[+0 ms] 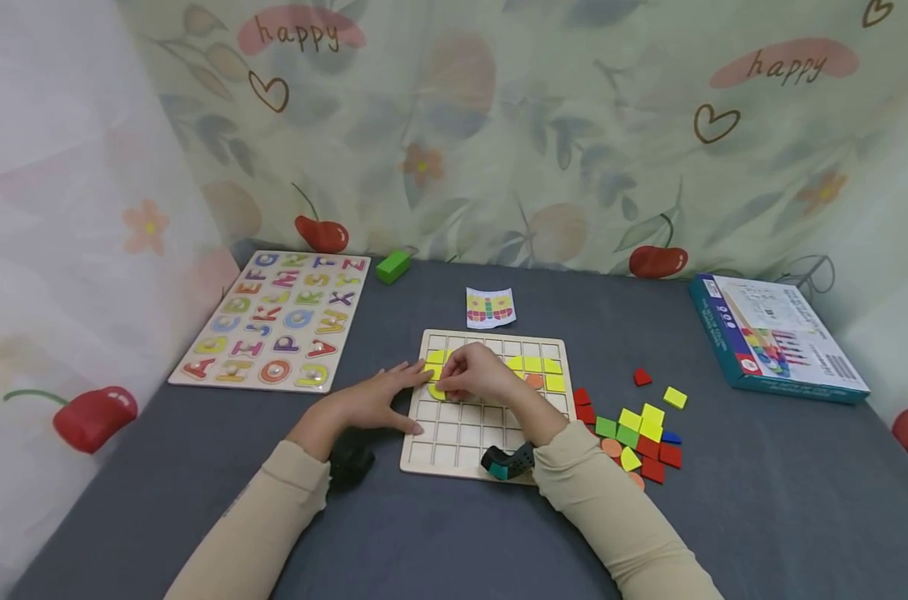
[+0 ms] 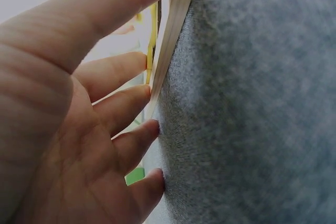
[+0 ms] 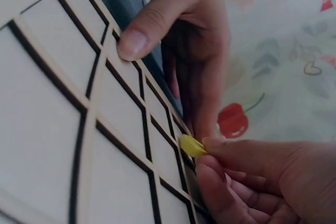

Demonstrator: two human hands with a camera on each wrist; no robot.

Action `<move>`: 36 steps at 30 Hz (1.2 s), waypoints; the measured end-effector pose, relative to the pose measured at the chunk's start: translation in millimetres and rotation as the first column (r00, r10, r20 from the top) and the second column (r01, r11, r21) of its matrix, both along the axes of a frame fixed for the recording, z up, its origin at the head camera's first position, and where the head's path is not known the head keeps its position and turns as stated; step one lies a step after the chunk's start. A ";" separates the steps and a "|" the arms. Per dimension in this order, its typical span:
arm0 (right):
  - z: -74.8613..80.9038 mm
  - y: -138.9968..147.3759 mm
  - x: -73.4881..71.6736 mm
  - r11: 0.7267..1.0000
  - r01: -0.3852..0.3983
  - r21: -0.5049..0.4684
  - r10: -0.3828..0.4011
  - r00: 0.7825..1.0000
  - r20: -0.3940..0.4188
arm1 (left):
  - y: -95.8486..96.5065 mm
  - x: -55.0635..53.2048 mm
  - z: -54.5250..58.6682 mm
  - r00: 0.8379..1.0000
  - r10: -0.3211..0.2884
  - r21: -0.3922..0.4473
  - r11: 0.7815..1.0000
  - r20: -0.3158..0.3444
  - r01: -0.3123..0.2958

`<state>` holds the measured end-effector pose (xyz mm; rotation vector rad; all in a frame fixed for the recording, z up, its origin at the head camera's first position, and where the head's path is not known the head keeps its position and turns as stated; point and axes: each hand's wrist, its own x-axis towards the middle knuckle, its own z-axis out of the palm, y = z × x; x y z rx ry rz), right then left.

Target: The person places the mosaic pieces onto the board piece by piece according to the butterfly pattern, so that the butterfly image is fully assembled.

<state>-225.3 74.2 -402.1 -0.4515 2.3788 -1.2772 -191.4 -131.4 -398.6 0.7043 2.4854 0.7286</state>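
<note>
A light wooden grid board (image 1: 444, 454) lies on the dark cloth, with yellow square tiles (image 1: 532, 364) and an orange round one (image 1: 534, 381) in its upper cells. My left hand (image 1: 373, 404) rests at the board's left edge, fingers spread and thumb on the rim; in the left wrist view its fingertips touch the wooden side. Over the upper left cells, my right hand (image 1: 479, 372) pinches a yellow piece (image 3: 192, 146) between thumb and forefinger, low against the grid. The fingers hide part of that piece's outline.
Loose red, yellow, green, orange and blue tiles (image 1: 651, 414) lie right of the board. A pattern card (image 1: 489, 309) is behind it. An alphabet puzzle (image 1: 179, 375) and green block (image 1: 393, 267) sit at left; a flat box (image 1: 784, 337) lies far right.
</note>
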 end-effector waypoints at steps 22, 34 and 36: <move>-2.1 -6.4 6.1 0.999 0.015 0.049 -0.008 0.991 -0.131 | -0.4 2.8 1.1 1.000 -0.003 0.031 1.000 -0.006 0.003; 11.3 39.4 14.7 0.997 0.074 -0.007 -0.074 0.993 -0.090 | 1.9 -0.4 0.8 1.000 -0.015 -0.021 1.000 0.003 0.015; 13.9 51.6 16.3 0.995 0.089 -0.032 -0.092 0.992 -0.086 | 2.4 -0.5 1.1 1.000 -0.007 -0.036 0.999 0.006 0.007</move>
